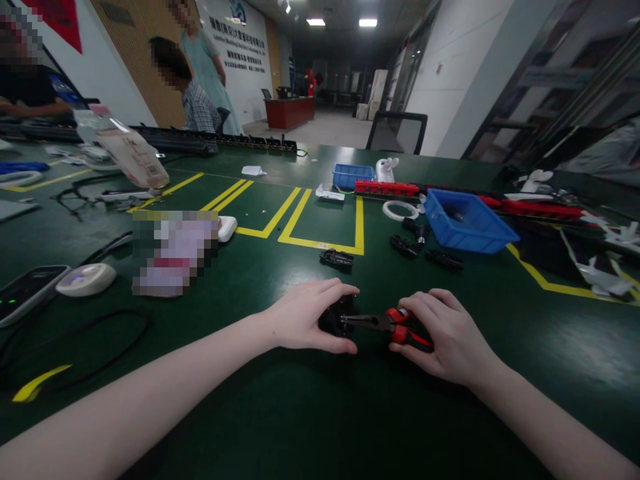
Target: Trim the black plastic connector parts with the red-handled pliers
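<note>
My left hand point(313, 317) is wrapped round a small black part point(342, 316) low over the green table, thumb on the near side and fingers on the far side. In my right hand point(445, 333) are needle-nose pliers point(395, 325) with red and black handles, pointing left. Their jaw tips meet the right side of the black part; whether they grip it is too small to tell. Beyond my hands lie similar black pieces, one near the yellow tape point(337, 259) and others point(404, 245) point(444, 259) farther right.
A blue bin point(467, 223), a smaller blue bin point(353, 175), a white ring point(401, 211) and red strips point(387, 189) stand farther back. At left are a bottle point(133, 153), a white mouse point(87, 279) and cables. People are across the table.
</note>
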`<state>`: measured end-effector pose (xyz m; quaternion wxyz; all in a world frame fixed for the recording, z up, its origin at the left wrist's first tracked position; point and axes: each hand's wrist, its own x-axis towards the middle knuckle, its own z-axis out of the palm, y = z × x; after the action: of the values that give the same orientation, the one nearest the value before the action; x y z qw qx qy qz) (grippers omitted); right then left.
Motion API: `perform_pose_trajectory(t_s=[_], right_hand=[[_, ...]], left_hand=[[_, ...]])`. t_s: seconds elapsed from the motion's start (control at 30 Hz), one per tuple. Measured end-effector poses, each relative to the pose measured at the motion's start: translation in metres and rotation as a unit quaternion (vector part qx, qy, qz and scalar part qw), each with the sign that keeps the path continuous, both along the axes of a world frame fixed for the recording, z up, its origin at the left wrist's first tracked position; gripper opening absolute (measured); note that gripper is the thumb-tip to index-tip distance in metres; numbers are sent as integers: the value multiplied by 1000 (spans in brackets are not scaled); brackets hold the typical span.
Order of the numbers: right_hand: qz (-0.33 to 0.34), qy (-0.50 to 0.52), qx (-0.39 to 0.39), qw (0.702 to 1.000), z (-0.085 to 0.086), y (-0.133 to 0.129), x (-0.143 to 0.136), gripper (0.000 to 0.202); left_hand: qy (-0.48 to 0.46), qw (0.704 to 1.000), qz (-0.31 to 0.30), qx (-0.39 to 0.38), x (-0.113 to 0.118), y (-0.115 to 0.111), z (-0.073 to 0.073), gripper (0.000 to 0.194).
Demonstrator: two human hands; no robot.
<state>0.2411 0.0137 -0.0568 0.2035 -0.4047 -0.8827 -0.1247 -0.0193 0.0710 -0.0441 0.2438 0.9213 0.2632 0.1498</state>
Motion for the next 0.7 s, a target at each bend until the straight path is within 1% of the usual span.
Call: perform_pose_trajectory(t_s=[0.27,0.5,0.7], right_hand=[[-3,6,2,1000,0,-1,-1,43],[-8,9,-15,1000,1,-1,-1,42],[-13,20,-35,999,1,0,-1,41]], left_hand=[[10,1000,-15,-3,0,0,1,70],[5,1000,-5,17,-1,-3,2,75],[5,999,23,35,1,-4,1,78]])
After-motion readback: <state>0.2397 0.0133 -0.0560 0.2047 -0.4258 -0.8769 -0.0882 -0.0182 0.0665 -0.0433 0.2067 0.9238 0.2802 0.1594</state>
